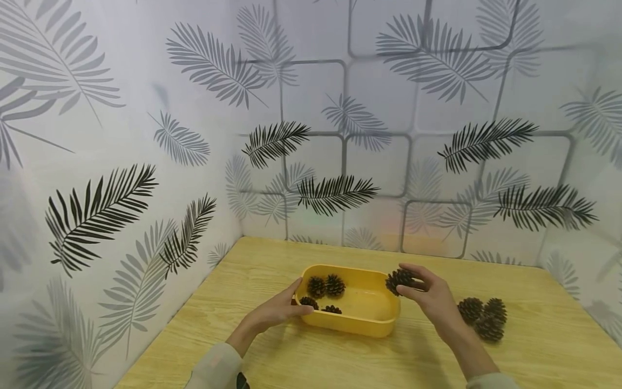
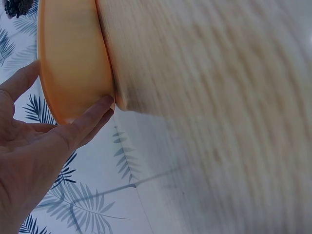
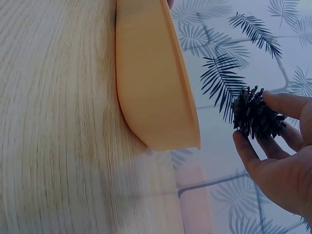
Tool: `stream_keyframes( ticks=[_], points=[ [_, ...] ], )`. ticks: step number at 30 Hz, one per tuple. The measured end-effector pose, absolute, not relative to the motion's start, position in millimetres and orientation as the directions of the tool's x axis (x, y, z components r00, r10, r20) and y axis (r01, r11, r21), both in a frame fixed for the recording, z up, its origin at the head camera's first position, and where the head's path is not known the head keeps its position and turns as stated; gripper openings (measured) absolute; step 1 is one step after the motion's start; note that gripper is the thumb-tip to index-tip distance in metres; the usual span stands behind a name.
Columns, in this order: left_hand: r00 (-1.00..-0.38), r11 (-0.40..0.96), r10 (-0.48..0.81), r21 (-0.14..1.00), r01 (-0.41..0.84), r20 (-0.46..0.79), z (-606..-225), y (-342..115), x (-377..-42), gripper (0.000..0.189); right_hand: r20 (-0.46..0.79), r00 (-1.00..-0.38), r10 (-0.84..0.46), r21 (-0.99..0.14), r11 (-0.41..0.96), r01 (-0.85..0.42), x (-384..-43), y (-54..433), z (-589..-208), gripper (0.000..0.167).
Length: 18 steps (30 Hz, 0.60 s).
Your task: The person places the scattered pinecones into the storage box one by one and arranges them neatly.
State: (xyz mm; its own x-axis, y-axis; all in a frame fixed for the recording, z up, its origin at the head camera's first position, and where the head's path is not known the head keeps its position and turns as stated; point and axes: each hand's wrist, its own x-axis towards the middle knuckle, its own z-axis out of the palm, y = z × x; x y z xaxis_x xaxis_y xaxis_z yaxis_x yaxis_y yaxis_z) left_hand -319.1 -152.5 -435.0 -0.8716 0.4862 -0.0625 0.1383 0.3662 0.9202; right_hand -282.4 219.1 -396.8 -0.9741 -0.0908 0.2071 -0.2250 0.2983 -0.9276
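A shallow yellow plastic basin [image 1: 347,322] sits on the table with several pine cones [image 1: 335,285] in its left part. My left hand [image 1: 274,310] holds the basin's left end; in the left wrist view, the thumb [image 2: 25,80] is at the rim and the fingertips [image 2: 105,103] reach low near the base. Above the basin's right end, my right hand [image 1: 430,296] pinches a pine cone [image 1: 399,281] between thumb and fingers. The right wrist view shows that pine cone [image 3: 256,114] raised beyond the basin's rim.
To the right of the basin, 3 pine cones [image 1: 486,319] lie grouped on the light wooden table [image 1: 549,346]. Walls with a leaf pattern [image 1: 340,194] rise behind the table and along its left side.
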Motion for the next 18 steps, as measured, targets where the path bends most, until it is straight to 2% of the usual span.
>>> stream_keyframes(
  ticks=[18],
  points=[
    [-0.871, 0.364, 0.487, 0.922, 0.135, -0.064, -435.5, -154.9, -318.7, 0.094, 0.240, -0.965, -0.107, -0.909, 0.325, -0.262, -296.9, 198.0, -404.5, 0.057]
  ],
)
